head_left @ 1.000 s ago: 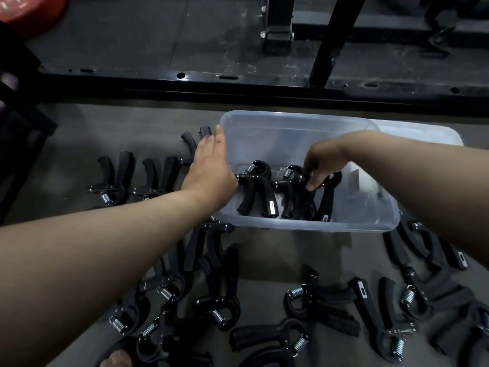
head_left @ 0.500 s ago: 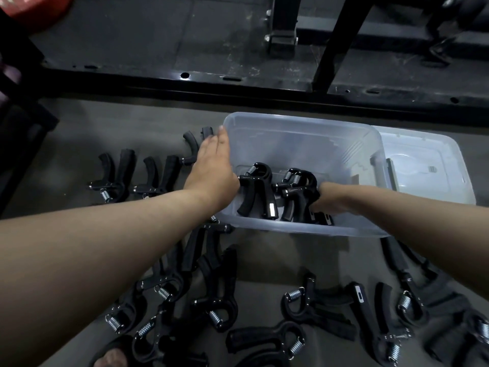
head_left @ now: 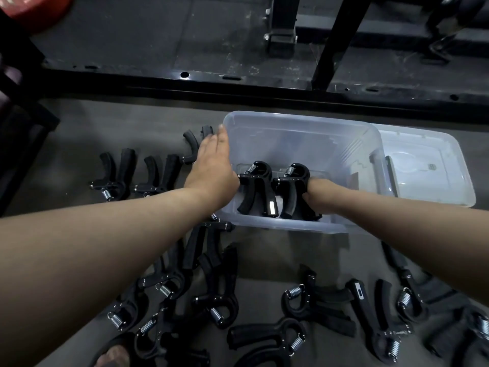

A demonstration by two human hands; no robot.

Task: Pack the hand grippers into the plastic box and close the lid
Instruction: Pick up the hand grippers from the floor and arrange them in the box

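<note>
The left hand (head_left: 211, 168) is released: flat, fingers straight and together, laid against the outside of the left wall of the clear plastic box (head_left: 301, 121), with the fingertips up at the rim's far left corner. The right hand (head_left: 316, 190) is down inside the box, touching the right one of the two packed hand grippers (head_left: 258, 190). Its fingers are turned away beneath the wrist, so I cannot tell whether it grasps anything.

The two packed ones stand side by side close to the box's near wall, steel spring coils uppermost and black handles slanting down toward the camera.

The lid (head_left: 423, 165), clear like the box, lies flat just beside the box's right wall.

The box rests on a grey floor (head_left: 105, 123). Loose hand grippers (head_left: 113, 173) lie around it:
- a short row to the left, one partly hidden behind the left hand
- a cluster under the left forearm
- several more spread across the near side and to the right

A sandalled foot (head_left: 113, 353) shows at the bottom edge. A black steel frame (head_left: 238, 86) runs across the floor beyond the box.
</note>
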